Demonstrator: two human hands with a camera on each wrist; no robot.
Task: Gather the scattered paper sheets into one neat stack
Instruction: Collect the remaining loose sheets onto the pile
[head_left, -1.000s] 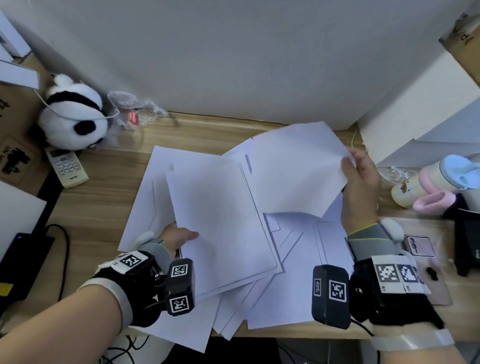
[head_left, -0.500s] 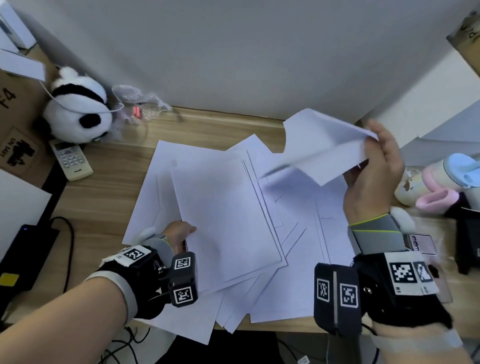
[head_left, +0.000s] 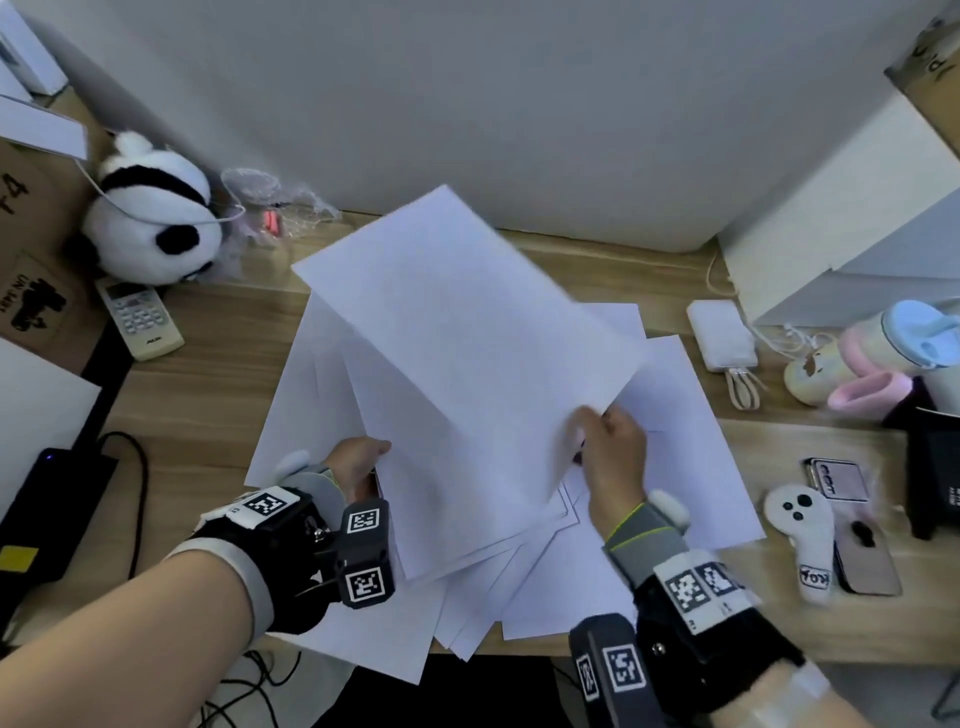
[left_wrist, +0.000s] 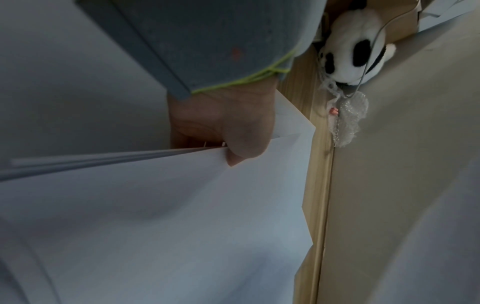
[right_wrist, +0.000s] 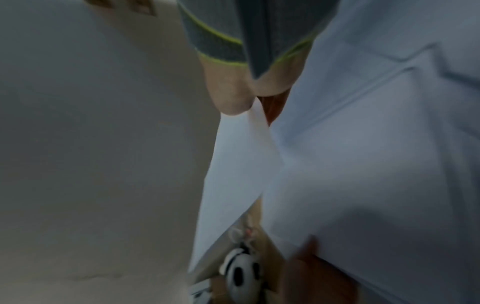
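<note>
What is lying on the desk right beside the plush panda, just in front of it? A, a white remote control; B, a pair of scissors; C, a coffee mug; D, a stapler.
A: a white remote control with rows of buttons lies on the wooden desk just in front of the plush panda.

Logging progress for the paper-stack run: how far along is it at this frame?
Early-to-mid. Done: the left hand grips a small stack of collected sheets by its near edge. In hand: the right hand pinches one sheet and holds it over that stack. Left: many loose sheets lie fanned across the desk, some overhanging its front edge; no squaring yet.
</note>
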